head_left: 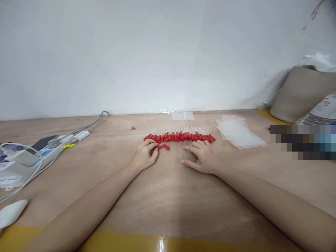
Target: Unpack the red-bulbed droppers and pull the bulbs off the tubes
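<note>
A fan-shaped row of droppers [181, 135], thin clear tubes with red rubber bulbs, lies across the middle of the table, bulbs toward me. At the row's left end, my left hand [144, 154] has its fingers curled round a red rubber bulb [160, 147], partly hidden by the fingertips. Another loose bulb [167, 147] lies just right of it. Several bare clear tubes [185, 154] lie side by side below the row. Over their right side rests my right hand [201, 155], thumb and forefinger spread apart, its palm side hidden.
Clear zip bags [237, 131] lie to the right, and another bag [182, 116] lies by the wall. A power strip [49, 150] with cables and a white mouse-like object [12, 212] occupy the left. A grey-brown container [296, 92] stands at the back right.
</note>
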`<action>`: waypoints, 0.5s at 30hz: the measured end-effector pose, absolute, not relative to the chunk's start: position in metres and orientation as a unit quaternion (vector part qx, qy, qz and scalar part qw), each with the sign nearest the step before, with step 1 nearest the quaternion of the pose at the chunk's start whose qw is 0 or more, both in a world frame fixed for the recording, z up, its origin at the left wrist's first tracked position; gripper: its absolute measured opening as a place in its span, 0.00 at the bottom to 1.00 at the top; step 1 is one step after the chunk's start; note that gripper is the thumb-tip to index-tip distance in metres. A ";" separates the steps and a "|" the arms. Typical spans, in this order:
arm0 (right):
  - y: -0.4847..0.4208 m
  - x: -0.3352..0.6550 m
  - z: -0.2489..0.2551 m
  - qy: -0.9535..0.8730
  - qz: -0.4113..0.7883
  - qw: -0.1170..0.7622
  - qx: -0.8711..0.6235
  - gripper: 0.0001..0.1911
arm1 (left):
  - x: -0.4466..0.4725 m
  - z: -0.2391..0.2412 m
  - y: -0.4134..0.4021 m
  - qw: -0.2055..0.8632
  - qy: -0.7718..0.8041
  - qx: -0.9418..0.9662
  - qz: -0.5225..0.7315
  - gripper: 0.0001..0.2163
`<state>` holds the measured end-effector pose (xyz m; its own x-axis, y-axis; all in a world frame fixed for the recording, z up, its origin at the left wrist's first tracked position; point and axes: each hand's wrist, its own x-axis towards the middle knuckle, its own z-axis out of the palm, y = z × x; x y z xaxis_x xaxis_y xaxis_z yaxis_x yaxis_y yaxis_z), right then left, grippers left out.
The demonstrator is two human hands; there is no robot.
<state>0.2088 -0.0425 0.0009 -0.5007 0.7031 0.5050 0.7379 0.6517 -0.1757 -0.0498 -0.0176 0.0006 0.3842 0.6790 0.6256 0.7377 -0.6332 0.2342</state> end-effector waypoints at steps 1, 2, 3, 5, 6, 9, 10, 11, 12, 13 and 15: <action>-0.042 0.209 0.000 -0.860 -0.030 0.282 -0.424 0.26 | -0.050 0.000 -0.018 0.038 -0.428 -0.830 -0.357 0.09; -0.042 0.209 0.000 -0.852 -0.029 0.289 -0.436 0.26 | -0.050 0.000 -0.019 0.035 -0.430 -0.827 -0.360 0.09; -0.042 0.209 -0.001 -0.842 -0.028 0.295 -0.451 0.25 | -0.050 0.000 -0.019 0.033 -0.433 -0.824 -0.363 0.09; -0.040 0.208 -0.003 -0.824 -0.023 0.302 -0.479 0.24 | -0.050 0.001 -0.018 0.038 -0.438 -0.817 -0.372 0.08; -0.039 0.208 -0.004 -0.818 -0.017 0.302 -0.490 0.23 | -0.050 0.002 -0.017 0.047 -0.444 -0.811 -0.378 0.07; -0.036 0.204 -0.003 -0.804 0.013 0.288 -0.519 0.18 | -0.046 0.007 -0.011 0.088 -0.483 -0.782 -0.385 0.07; -0.036 0.202 -0.002 -0.800 0.027 0.281 -0.529 0.16 | -0.044 0.008 -0.008 0.102 -0.501 -0.772 -0.378 0.08; -0.036 0.199 -0.001 -0.796 0.042 0.273 -0.539 0.14 | -0.042 0.010 -0.005 0.115 -0.521 -0.762 -0.366 0.08; -0.037 0.197 0.001 -0.791 0.054 0.266 -0.549 0.13 | -0.039 0.012 -0.001 0.125 -0.541 -0.754 -0.351 0.09; -0.038 0.193 0.002 -0.786 0.063 0.261 -0.557 0.12 | -0.036 0.013 0.002 0.133 -0.559 -0.746 -0.336 0.09; -0.040 0.188 0.003 -0.776 0.072 0.259 -0.570 0.12 | -0.030 0.014 0.009 0.140 -0.591 -0.731 -0.312 0.09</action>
